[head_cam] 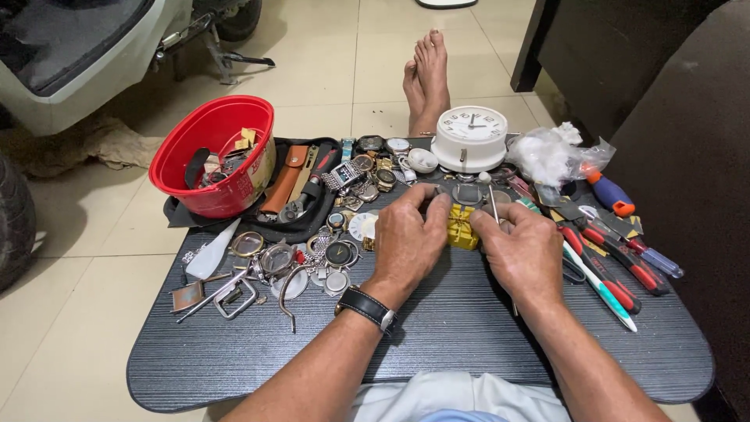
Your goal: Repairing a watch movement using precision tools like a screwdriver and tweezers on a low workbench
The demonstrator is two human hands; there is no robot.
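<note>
Yellow holder block (462,227): small, rigid, likely light; your left hand (406,242) and right hand (522,254) fingers pinch its sides above the table (437,344).

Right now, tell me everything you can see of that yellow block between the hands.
The yellow block looks like moulded plastic, squarish, with dark slots or ridges on its face. It sits upright on the dark tray table, mid-board. The left hand presses its left side, the right hand its right; a watch case lies atop it. Its base is hidden.
</note>
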